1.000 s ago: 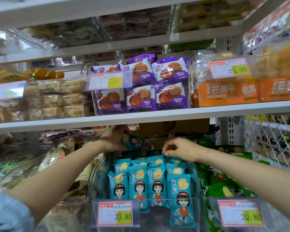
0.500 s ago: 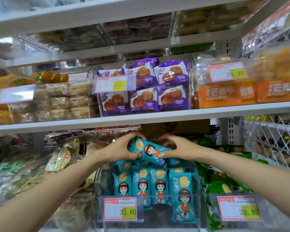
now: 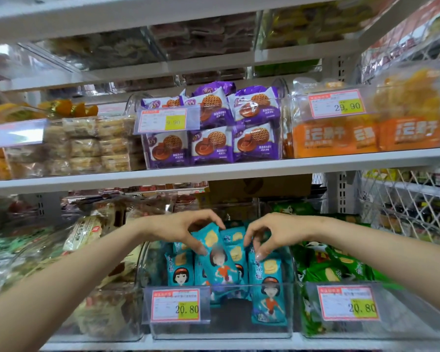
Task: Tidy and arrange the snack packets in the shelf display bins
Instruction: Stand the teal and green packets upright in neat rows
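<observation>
A clear plastic bin (image 3: 221, 326) on the lower shelf holds several teal snack packets printed with a cartoon girl. My left hand (image 3: 181, 228) pinches the top of one teal packet (image 3: 217, 257), which stands tilted in front of the upright row. My right hand (image 3: 269, 233) hovers over the right side of the bin, its fingers curled down and touching the top of another teal packet (image 3: 267, 280) at the front right. Whether that hand grips it is unclear.
A price tag reading 20.80 (image 3: 175, 304) hangs on the bin's front. A bin of green packets (image 3: 323, 265) stands to the right, clear-wrapped pastries (image 3: 87, 232) to the left. Purple biscuit packs (image 3: 211, 128) and orange packs (image 3: 366, 135) fill the shelf above, close over my hands.
The teal packet held sideways between both hands has come down into the bin and now stands nearly upright. My right hand has left it and moved right, onto another packet.
</observation>
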The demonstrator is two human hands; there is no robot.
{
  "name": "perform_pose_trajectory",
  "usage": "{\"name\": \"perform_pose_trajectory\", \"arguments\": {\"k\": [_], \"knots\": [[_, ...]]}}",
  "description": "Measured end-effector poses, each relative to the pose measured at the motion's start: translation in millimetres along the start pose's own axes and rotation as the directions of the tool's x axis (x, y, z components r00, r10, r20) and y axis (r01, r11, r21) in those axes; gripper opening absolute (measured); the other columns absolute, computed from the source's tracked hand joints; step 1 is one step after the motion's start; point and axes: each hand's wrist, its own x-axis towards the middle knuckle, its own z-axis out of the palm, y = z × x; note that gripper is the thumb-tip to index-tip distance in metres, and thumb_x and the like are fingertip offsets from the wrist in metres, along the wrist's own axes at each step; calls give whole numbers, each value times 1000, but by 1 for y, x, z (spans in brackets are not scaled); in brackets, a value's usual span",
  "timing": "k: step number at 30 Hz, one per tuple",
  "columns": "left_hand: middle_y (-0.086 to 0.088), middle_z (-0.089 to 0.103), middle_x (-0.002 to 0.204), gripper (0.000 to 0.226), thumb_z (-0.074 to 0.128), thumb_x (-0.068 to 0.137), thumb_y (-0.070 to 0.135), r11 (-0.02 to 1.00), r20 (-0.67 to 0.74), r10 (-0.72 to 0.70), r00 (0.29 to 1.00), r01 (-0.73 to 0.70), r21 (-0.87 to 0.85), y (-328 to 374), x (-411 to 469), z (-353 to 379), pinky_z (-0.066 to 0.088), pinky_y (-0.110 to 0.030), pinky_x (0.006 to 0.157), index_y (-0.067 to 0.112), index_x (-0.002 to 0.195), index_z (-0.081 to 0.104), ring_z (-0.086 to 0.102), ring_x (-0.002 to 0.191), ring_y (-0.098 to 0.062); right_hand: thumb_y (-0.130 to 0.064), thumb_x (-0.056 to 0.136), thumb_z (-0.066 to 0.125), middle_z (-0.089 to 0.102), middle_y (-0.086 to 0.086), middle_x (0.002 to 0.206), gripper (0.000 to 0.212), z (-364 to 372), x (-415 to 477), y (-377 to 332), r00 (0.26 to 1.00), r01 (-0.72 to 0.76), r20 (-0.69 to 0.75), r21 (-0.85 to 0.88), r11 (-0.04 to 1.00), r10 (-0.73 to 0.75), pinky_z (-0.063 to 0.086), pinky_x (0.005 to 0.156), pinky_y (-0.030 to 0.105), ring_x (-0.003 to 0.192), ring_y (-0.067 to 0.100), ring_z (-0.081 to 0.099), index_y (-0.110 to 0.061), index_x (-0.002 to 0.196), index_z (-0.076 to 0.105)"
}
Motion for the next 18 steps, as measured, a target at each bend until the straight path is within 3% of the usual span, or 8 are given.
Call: {"name": "perform_pose_trajectory", "arguments": {"k": [4,8,11,13,16,18], "knots": [[14,49,121,56,70,80,9,992,82,-21,996,11,122,6,18,23,52,-18,77,40,118,44,58,103,-6,-34,76,76,69,-2,93,36,-2,2,-7,995,-26,94,-175,984,43,46,89,37,92,16,62,-26,108,64],[4,50,124,57,73,79,13,973,21,-27,999,21,231,5,32,39,50,-23,82,25,125,41,57,98,-10,-44,73,75,58,-14,84,47,-3,3,-15,988,-57,116,-339,939,102,44,76,28,80,9,54,-22,113,63],[3,48,118,48,74,78,15,964,-55,-8,998,22,267,5,35,47,50,-24,79,17,119,48,58,84,-6,-52,71,75,59,-9,91,54,0,3,-20,984,-70,114,-472,879,139,43,70,27,83,12,53,-20,113,62],[4,45,110,47,75,77,18,927,-108,46,993,-2,375,5,34,47,43,-19,82,14,118,52,50,95,-8,-53,69,75,63,-5,95,53,2,3,-21,979,-67,130,-531,845,160,41,65,27,83,14,54,-21,110,63],[-1,50,114,45,74,78,21,941,-103,21,994,15,338,5,31,46,44,-18,82,13,118,55,50,101,-12,-53,66,77,63,-4,93,52,3,5,-22,974,-78,134,-558,826,182,42,67,31,83,16,55,-23,105,63],[-3,57,115,40,72,80,18,961,-100,1,995,26,276,5,30,47,46,-10,73,12,116,56,55,90,-7,-54,65,77,61,-5,91,52,4,7,-22,973,-85,126,-575,814,191,43,70,32,84,17,54,-24,105,62]]}}
